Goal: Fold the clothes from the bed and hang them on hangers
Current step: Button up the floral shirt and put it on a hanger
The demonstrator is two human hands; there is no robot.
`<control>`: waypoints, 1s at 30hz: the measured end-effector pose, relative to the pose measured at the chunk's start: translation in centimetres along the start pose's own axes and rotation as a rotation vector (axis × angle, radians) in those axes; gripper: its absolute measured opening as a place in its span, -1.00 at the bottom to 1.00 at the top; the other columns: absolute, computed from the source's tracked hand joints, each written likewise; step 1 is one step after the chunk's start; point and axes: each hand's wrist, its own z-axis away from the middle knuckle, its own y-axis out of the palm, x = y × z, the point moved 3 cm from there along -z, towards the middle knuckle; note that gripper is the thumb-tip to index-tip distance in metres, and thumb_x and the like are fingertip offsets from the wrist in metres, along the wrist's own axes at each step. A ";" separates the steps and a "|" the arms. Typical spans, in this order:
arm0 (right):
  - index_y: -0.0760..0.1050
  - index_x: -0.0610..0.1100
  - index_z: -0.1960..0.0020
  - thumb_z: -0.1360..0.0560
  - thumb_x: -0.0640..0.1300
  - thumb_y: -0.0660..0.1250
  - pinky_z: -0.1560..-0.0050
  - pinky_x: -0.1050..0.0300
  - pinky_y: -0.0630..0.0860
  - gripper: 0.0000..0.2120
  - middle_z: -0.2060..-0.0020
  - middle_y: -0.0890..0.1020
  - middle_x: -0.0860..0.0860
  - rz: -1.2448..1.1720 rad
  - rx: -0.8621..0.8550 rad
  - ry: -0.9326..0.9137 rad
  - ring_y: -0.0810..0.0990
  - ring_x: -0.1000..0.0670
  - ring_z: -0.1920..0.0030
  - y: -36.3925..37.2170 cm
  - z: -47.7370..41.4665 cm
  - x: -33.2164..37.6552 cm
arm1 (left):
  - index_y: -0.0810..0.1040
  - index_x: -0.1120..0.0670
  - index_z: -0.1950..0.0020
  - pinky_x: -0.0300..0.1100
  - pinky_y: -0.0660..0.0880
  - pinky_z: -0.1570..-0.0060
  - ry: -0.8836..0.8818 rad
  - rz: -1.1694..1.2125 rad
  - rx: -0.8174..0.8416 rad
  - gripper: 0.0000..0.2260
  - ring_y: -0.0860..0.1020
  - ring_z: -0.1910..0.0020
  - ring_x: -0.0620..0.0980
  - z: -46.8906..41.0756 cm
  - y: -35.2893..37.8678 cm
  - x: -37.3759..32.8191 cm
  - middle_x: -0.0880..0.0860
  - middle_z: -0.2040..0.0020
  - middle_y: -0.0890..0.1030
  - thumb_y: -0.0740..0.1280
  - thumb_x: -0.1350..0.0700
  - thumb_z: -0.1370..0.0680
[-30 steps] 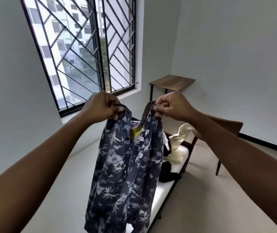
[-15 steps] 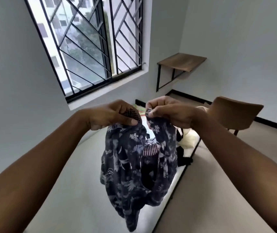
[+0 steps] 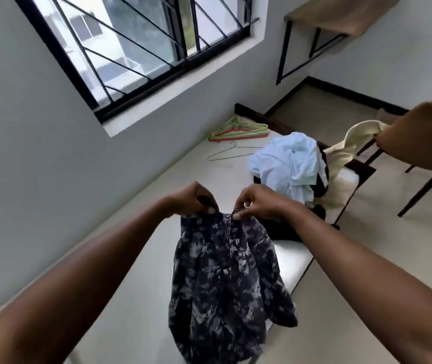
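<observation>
- Item in hand: one dark floral shirt [image 3: 225, 279], navy with pale leaf and flower print, at the lower centre of the frame.
- Left hand [image 3: 193, 199]: fingers and thumb pinch the shirt's top edge at its left corner.
- Right hand [image 3: 256, 203]: pinches the same top edge just beside the left hand. The two grips are close together, nearly touching.
- Condition of the shirt: it hangs bunched and slack from the two pinch points over the near part of the bed [image 3: 196, 169]. It is not spread flat, and no clean fold line is visible. A narrow patterned strip, probably the collar or placket, runs down from between the hands.
- Hangers: a cluster of coloured hangers [image 3: 238, 130] lies at the far end of the bed, upper centre of the frame. A single wire hanger [image 3: 232, 152] lies just below them. All are bare, with no garment on any of them.
- Outstanding stock: a crumpled light blue garment [image 3: 285, 164] sits heaped on the bed at centre right, with dark clothing [image 3: 283, 232] under and beside it. A cream garment [image 3: 351, 143] is draped by the chair [image 3: 419, 137] at the right.
- Assessment: the task appears to be at an early stage. No folded or hung item is in view. The floral shirt is under handling and not yet folded. The remaining heap and the hanging of every piece are left to do.
</observation>
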 end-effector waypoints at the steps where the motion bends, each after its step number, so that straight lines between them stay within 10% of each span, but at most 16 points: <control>1: 0.77 -0.04 0.04 -0.43 -0.06 0.63 -0.14 -0.01 0.61 -0.86 0.12 0.70 0.11 0.037 -0.032 0.000 0.68 0.02 0.00 -0.5 -1.1 -1.0 | 0.74 0.13 -0.11 -0.46 0.47 0.31 -0.022 -0.018 -0.004 -0.85 0.61 0.25 -0.28 -1.9 -0.4 0.3 0.00 0.03 0.74 0.48 0.24 -0.55; 9: 0.75 0.03 -0.05 -0.53 -0.05 0.54 -0.17 0.05 0.55 -0.89 0.04 0.50 0.11 0.100 -0.162 0.018 0.58 0.00 -0.07 0.2 -8.7 -7.9 | 0.70 -0.02 -0.01 -0.38 0.47 0.22 -0.021 -0.300 0.077 -0.78 0.61 0.14 -0.14 -12.6 -1.2 4.9 -0.07 0.06 0.70 0.40 0.30 -0.56; 19: 0.72 0.02 -0.15 -0.56 -0.01 0.47 -0.11 0.13 0.55 -0.82 -0.08 0.75 0.01 0.107 -0.479 0.107 0.68 0.00 -0.08 7.6 -24.9 -20.9 | 0.66 -0.20 0.11 -0.07 0.57 -0.08 0.091 -0.323 -0.003 -0.60 0.65 -0.01 0.00 -31.0 2.9 22.8 -0.05 0.03 0.72 0.36 0.36 -0.50; 26: 0.73 -0.06 -0.08 -0.54 -0.19 0.44 -0.21 0.09 0.57 -0.84 0.00 0.76 -0.03 0.086 -0.582 0.155 0.70 -0.05 -0.05 15.9 -34.7 -27.2 | 0.66 -0.03 -0.26 0.00 0.52 -0.17 0.114 -0.217 -0.532 -0.69 0.59 -0.19 0.17 -34.5 9.0 34.2 0.12 -0.18 0.67 0.48 0.15 -0.52; 30: 0.65 -0.11 -0.20 -0.58 -0.22 0.37 -0.13 0.02 0.61 -0.78 -0.04 0.73 -0.04 0.063 -0.908 0.115 0.69 -0.07 -0.01 19.3 -32.0 -27.2 | 0.62 0.05 -0.05 -0.12 0.40 0.15 0.146 -0.025 -0.929 -0.93 0.51 0.07 0.06 -27.1 15.5 34.9 0.05 0.08 0.62 0.39 0.16 -0.58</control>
